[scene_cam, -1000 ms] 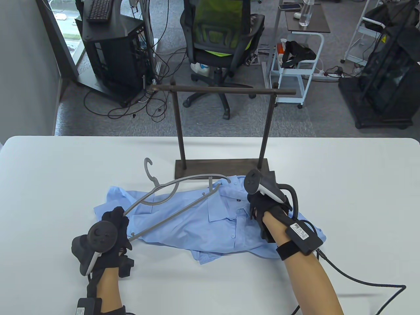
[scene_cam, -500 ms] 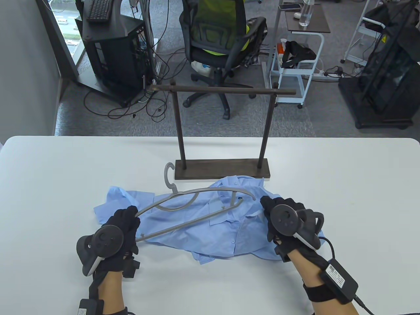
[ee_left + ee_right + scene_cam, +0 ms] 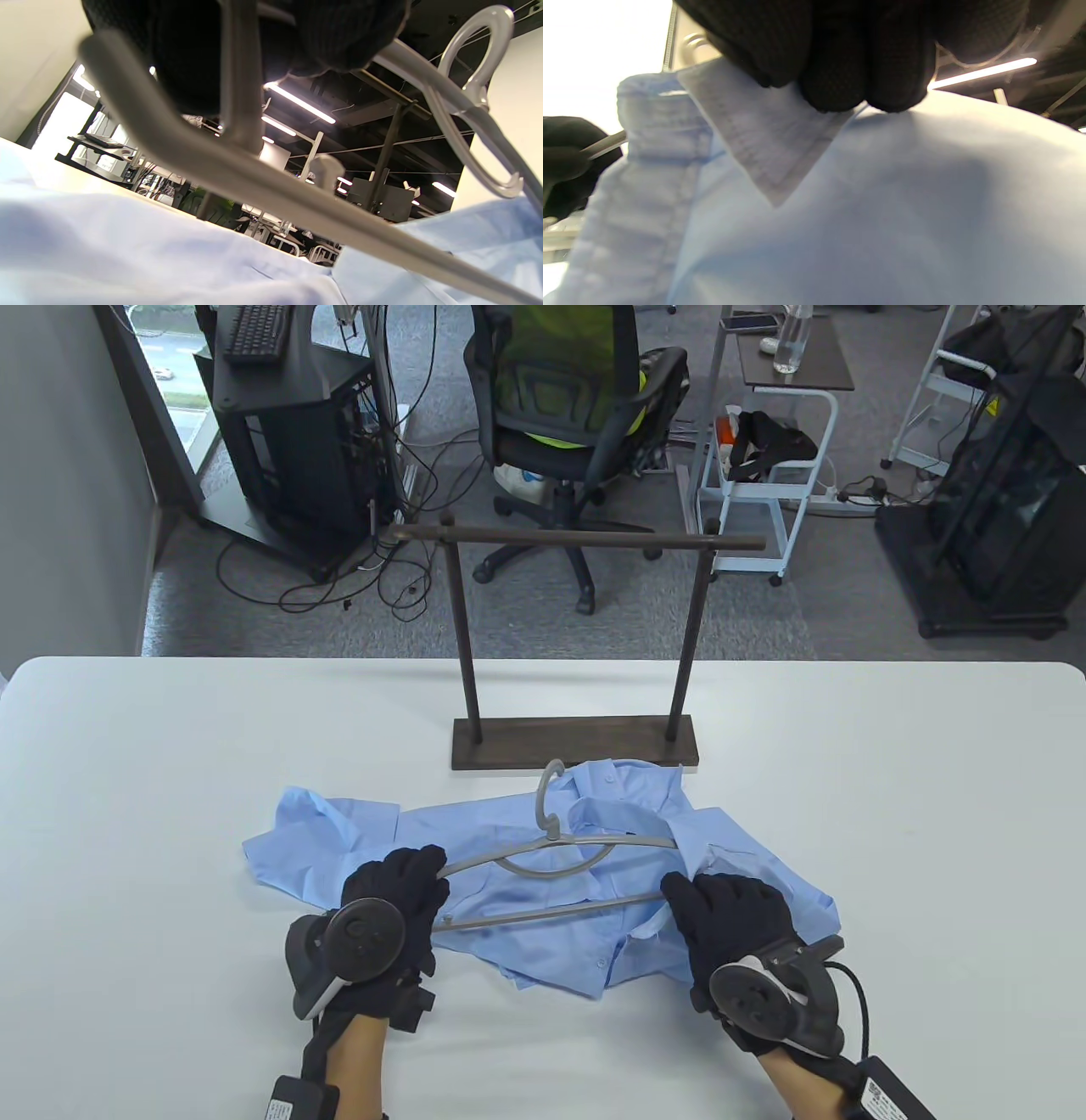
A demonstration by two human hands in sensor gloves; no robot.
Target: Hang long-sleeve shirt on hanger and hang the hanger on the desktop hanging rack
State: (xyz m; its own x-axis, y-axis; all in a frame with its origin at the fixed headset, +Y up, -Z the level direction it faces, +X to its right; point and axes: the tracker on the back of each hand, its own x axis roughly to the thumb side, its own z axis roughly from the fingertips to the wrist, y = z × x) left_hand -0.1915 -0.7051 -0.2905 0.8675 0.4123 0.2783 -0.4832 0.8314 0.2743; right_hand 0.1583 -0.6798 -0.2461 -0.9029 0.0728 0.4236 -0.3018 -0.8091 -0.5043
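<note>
Fingers of the left hand [image 3: 392,899] were curled round the left end of the grey hanger [image 3: 556,865], while the right hand [image 3: 730,920] pinched the shirt [image 3: 585,933] by its collar. The shirt lay crumpled on the table [image 3: 127,814] under the hanger; it looked light, soft and limp, likely to sag and slide, so collar and shoulder seams seemed the best holds. The hanger looked stiff, light and smooth. Beyond stood the hanging rack [image 3: 577,645], its bar bare.
</note>
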